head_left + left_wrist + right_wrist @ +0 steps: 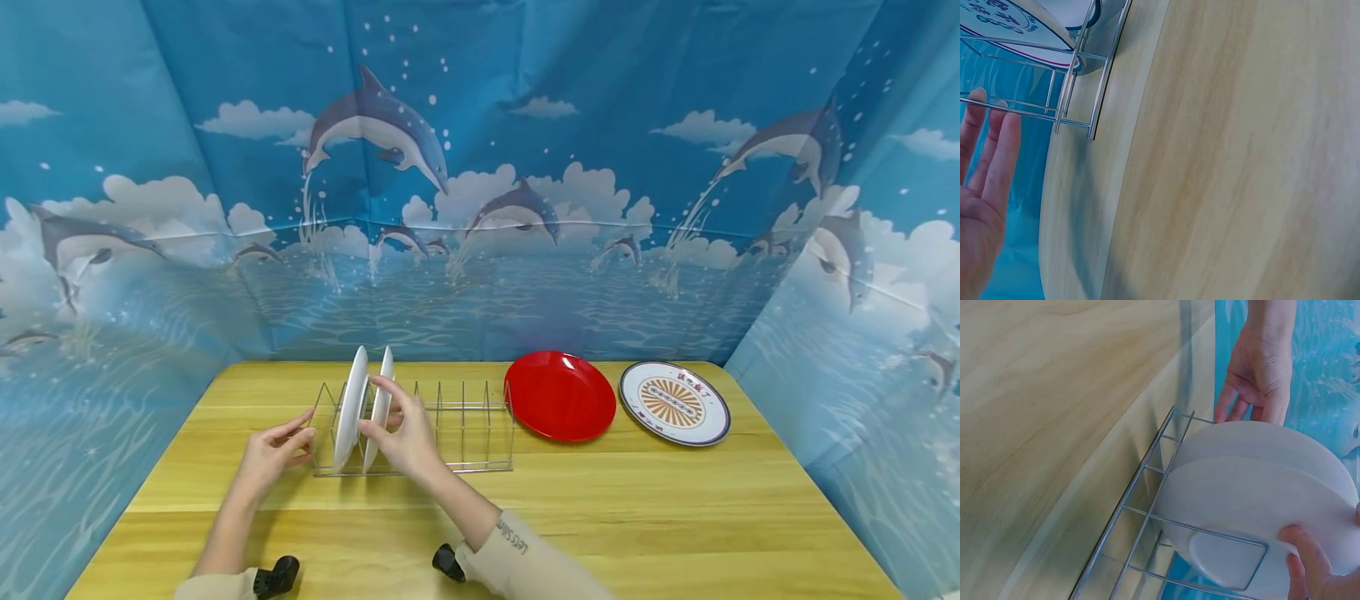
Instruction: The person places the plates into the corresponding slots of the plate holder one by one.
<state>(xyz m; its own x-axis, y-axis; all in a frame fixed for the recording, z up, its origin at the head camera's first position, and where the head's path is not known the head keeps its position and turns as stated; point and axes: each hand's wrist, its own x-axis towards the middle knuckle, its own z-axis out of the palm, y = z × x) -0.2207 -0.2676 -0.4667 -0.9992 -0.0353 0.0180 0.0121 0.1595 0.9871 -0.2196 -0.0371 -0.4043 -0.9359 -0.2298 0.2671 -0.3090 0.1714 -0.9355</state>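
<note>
Two white plates stand on edge in a wire dish rack [480, 471]. The left-hand plate [350, 417] leans slightly in its slot at the rack's left end. Beside it, my right hand [411, 437] pinches the second plate [380, 407] by its edge, with fingers and thumb on opposite faces. In the right wrist view, fingertips press the pale underside of that plate [1241, 494]. My left hand [266, 458] holds the end wire of the rack with its fingertips. The left wrist view shows printed blue lettering on a plate face [1010, 19].
A red plate [561, 396] lies flat just right of the rack. Further right is a white plate with an orange ray pattern [672, 403]. The wooden table [675, 517] meets a blue dolphin-print curtain [480, 292] behind and at the sides.
</note>
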